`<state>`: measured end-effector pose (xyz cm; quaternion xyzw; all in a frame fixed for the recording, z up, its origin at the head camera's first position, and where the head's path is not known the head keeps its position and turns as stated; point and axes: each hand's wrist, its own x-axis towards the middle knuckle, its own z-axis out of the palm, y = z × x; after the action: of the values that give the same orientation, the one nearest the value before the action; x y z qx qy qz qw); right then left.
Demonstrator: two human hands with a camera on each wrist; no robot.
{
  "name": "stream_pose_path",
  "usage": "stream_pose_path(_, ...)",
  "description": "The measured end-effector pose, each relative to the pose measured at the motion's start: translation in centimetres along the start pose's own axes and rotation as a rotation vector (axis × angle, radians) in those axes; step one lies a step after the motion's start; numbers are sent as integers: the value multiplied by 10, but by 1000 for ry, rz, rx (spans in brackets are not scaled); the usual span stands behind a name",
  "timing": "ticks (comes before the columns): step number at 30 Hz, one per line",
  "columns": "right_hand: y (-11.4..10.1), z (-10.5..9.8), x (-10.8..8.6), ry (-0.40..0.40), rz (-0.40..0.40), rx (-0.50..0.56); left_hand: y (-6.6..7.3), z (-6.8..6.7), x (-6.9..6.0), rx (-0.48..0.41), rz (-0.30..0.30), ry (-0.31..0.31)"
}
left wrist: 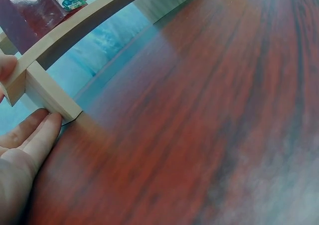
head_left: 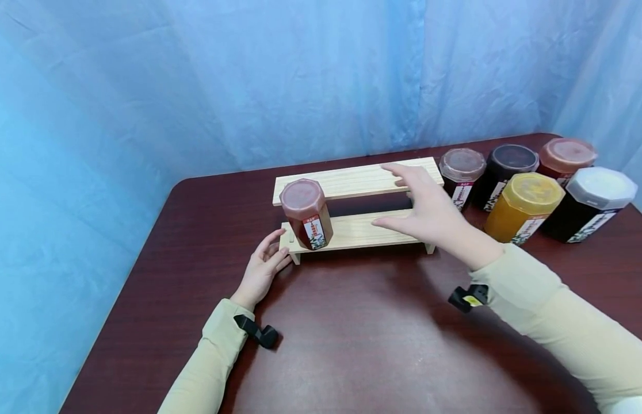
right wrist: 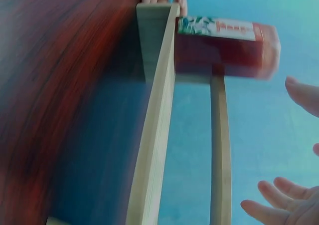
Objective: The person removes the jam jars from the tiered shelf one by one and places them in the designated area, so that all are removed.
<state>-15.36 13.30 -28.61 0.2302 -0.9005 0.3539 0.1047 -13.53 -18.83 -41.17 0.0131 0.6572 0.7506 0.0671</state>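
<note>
A two-tier pale wooden rack stands on the table, with a lidded jar of red-brown contents on the left part of its lower board. My left hand grips the rack's left end; fingers touch the leg in the left wrist view. Over the right part of the rack is my right hand, thumb and fingers spread wide, holding nothing. In the right wrist view the jar is apart from this hand.
Right of the rack several lidded jars stand together: a dark red one, a black one, a yellow one, a red one and a white-lidded dark one. Blue curtains hang behind the dark red-brown table.
</note>
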Motion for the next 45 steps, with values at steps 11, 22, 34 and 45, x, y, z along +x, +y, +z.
stream_pose_path(11,-31,35,27,-92,-85,73,1,1,1,3,1,-7)
stream_pose_path(22,-43,59,37,-182,-63,80,1,0,0,2,9,1)
stream_pose_path(34,-41,84,39,-131,-154,102,0,-1,-1,0,21,-10)
stream_pose_path(45,-36,108,34,-40,-174,143,-2,-1,0,-17,34,-18)
